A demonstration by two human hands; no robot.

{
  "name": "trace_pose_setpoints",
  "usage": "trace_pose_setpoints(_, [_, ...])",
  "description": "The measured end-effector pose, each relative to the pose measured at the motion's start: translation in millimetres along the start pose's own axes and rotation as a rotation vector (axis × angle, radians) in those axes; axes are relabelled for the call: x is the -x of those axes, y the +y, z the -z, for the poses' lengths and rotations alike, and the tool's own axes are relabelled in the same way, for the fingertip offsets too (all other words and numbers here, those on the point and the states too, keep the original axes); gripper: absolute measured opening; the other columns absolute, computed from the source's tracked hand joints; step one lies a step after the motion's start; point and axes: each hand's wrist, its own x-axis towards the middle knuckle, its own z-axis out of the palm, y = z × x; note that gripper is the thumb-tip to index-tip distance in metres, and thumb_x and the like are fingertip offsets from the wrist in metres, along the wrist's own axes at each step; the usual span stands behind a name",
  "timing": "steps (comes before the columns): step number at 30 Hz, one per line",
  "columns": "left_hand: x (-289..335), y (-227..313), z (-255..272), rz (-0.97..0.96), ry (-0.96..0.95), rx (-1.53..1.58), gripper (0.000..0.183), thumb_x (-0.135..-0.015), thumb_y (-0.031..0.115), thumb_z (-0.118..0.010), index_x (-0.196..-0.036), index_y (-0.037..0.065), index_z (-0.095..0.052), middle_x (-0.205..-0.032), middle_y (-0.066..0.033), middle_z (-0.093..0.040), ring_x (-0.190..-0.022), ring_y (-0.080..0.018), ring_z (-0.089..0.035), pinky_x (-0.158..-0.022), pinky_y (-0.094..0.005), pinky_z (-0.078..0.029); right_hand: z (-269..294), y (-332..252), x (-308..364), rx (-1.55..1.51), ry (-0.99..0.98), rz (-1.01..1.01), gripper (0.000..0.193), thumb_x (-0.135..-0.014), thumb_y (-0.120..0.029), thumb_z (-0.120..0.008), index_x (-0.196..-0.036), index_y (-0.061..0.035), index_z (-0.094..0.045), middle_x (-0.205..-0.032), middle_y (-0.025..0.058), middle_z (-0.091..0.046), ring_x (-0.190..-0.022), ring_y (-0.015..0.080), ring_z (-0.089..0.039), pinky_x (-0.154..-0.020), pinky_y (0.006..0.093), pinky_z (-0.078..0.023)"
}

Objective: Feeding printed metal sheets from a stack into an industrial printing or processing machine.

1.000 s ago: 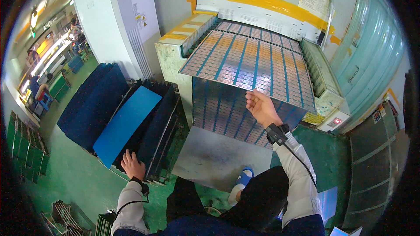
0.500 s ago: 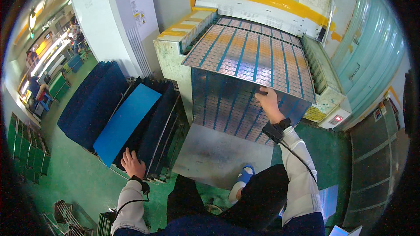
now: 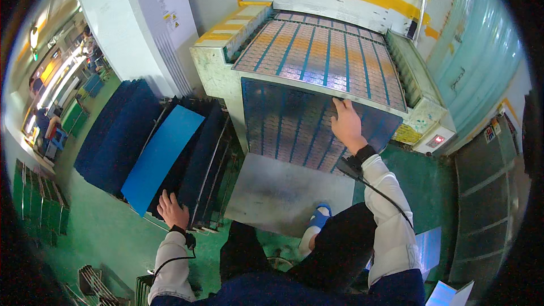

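Note:
My right hand [image 3: 347,126] is raised at the front edge of a large copper-coloured panel [image 3: 317,59] with blue-green stripes. Its fingers stretch upward, and the fingertips meet or nearly meet that edge. The panel lies on the machine's conveyor bed, tilted toward me. Below the edge, a dark shiny upright surface [image 3: 283,119] shows the same striped pattern. My left hand [image 3: 173,211], fingers spread, rests at the near end of a rack [image 3: 207,158] of dark upright boards. Just beside it leans a bright blue sheet [image 3: 164,153]. Neither hand holds anything I can see.
White machine walls [image 3: 212,62] with yellow tape flank the bed. A metal plate [image 3: 289,192] lies on the green floor before it. Dark framed panels [image 3: 484,192] stand at right, a green rack [image 3: 39,198] at far left. People work in the left background.
My right hand's fingers have straightened from a bent grip at the panel's edge. The left hand stays by the rack. The whole view has shifted slightly.

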Motion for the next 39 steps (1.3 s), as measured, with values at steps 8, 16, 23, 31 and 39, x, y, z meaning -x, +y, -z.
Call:
trace_pose_setpoints(8, [-0.9,1.5,-7.3,0.001,0.028,-0.012,0.063,-0.075,0.018,-0.076,-0.134,0.004,-0.058,-0.158,-0.0182,-0.046,-0.143,-0.0393,-0.043,-0.114,-0.0572,-0.034,3.4,2.9,-11.1,-0.037,0.034,-0.018,0.042,-0.082,-0.003,-0.071,-0.123,-0.0045,-0.063,-0.122,0.0186,-0.059,-0.115,0.0404,-0.063,-0.092,0.0503,-0.056])
trace_pose_setpoints(16, [0.2,0.6,-2.4,0.007,0.007,-0.014,0.061,-0.076,0.018,-0.073,-0.133,0.004,-0.059,-0.158,-0.018,-0.046,-0.143,-0.0389,-0.043,-0.115,-0.0565,-0.033,14.2,-12.6,-8.6,0.139,0.096,0.082,0.022,-0.08,-0.007,-0.075,-0.099,-0.0059,-0.063,-0.113,0.0159,-0.064,-0.106,0.0366,-0.064,-0.089,0.0501,-0.053])
trace_pose_setpoints(23, [1.1,-3.6,-0.5,0.013,0.017,0.007,0.065,-0.073,0.02,-0.077,-0.134,0.006,-0.059,-0.159,-0.0169,-0.045,-0.144,-0.038,-0.042,-0.115,-0.0551,-0.033,22.8,-32.7,1.4,0.03,0.016,0.119,0.02,-0.08,-0.014,-0.079,-0.09,-0.0083,-0.062,-0.089,0.0107,-0.066,-0.095,0.036,-0.065,-0.081,0.0493,-0.05])
trace_pose_setpoints(31, [0.6,2.0,8.0,-0.013,0.049,0.031,0.056,-0.071,0.018,-0.074,-0.126,0.007,-0.065,-0.153,-0.0167,-0.05,-0.139,-0.0378,-0.046,-0.11,-0.0542,-0.037,4.3,-29.5,12.0,0.075,-0.429,0.205,0.026,-0.082,-0.028,-0.076,-0.098,-0.0072,-0.075,-0.102,0.0197,-0.073,-0.103,0.0413,-0.069,-0.088,0.0534,-0.055])
trace_pose_setpoints(39, [-2.7,-5.3,3.5,0.021,-0.003,0.009,0.068,-0.073,0.026,-0.082,-0.135,0.008,-0.061,-0.157,-0.0172,-0.045,-0.145,-0.0385,-0.042,-0.115,-0.0557,-0.035,-12.7,-18.3,19.4,0.146,-0.508,0.199,0.029,-0.074,-0.025,-0.077,-0.092,-0.0006,-0.076,-0.092,0.0253,-0.073,-0.095,0.0433,-0.071,-0.087,0.0529,-0.056])
